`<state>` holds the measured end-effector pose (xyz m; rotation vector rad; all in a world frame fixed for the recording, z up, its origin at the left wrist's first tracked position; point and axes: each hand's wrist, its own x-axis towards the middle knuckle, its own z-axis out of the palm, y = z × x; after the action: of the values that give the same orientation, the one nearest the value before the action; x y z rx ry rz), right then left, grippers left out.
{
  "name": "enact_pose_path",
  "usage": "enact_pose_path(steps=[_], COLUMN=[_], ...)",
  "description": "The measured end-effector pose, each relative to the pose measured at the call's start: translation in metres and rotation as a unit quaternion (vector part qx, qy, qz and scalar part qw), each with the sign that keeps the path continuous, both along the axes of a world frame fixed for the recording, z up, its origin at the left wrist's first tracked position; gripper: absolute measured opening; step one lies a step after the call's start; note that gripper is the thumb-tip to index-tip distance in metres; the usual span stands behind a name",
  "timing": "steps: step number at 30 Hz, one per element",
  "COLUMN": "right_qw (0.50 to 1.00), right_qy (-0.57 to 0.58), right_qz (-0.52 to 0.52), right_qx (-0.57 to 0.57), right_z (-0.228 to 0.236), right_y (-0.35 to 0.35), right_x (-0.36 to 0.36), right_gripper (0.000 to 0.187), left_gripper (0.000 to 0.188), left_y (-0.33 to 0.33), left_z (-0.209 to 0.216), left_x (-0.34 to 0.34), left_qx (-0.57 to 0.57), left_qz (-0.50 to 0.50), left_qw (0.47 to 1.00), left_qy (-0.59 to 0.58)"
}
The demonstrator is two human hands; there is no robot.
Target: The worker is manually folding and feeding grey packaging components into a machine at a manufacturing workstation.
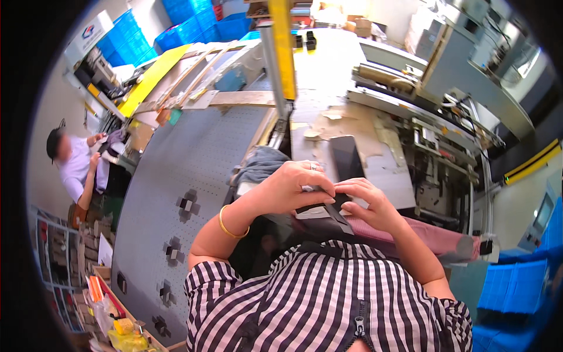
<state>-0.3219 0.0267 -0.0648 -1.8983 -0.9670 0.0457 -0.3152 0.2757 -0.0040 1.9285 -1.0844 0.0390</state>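
Pinching from both sides, a small flat piece of dark card with a pale grey face (321, 212) is held close in front of the striped shirt (328, 293), just above the near edge of the table (384, 170). The left hand (293, 188) is laid over the top of the piece, fingers curled down and pressed on its upper edge, as if to keep a fold flat. The right hand (366, 206) is closed on the opposite edge, fingertips bent inward against the dark flap, so that the piece is steadied between the two. A gold bangle (230, 226) is worn on the left wrist. A glossy black sheet (346, 157) lies on the table just beyond the hands, within easy reach. On the grey perforated belt (193, 170) to the left, cross-shaped card blanks (189, 205) are spaced in a row. A co-worker (79, 167) is seated at the far left.
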Motion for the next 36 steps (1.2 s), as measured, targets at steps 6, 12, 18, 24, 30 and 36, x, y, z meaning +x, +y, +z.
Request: enact_pose_path(steps=[6,12,18,24,30,36], right_qw=[0.988,0.977,0.943,0.96,0.96,0.95], right_qy=[0.117,-0.045,-0.173,-0.095,0.022,-0.137], right_qz=[-0.071,-0.204,-0.283,-0.264,-0.247,-0.28], right_qx=[0.067,0.038,-0.037,0.009,0.128,0.024], right_z=[0.003,0.006,0.0,0.033,0.047,0.082], right_y=[-0.087,-0.138,-0.186,-0.249,-0.316,-0.325], right_x=[-0.005,0.032,0.089,0.191,0.35,0.377], right_gripper=[0.04,0.054,0.055,0.056,0.061,0.054], left_gripper=[0.013,0.033,0.042,0.045,0.059,0.073], left_y=[-0.087,-0.145,-0.201,-0.254,-0.322,-0.339], left_z=[0.011,-0.028,-0.053,-0.028,-0.001,0.027], left_x=[0.032,0.099,0.154,0.252,0.397,0.428], left_qx=[0.026,0.084,0.029,-0.04,-0.107,-0.099], left_qz=[-0.108,-0.064,-0.026,0.003,-0.002,0.012], left_qw=[0.993,0.994,0.994,0.998,0.989,0.994], left_qy=[0.047,0.006,-0.106,-0.044,0.105,-0.046])
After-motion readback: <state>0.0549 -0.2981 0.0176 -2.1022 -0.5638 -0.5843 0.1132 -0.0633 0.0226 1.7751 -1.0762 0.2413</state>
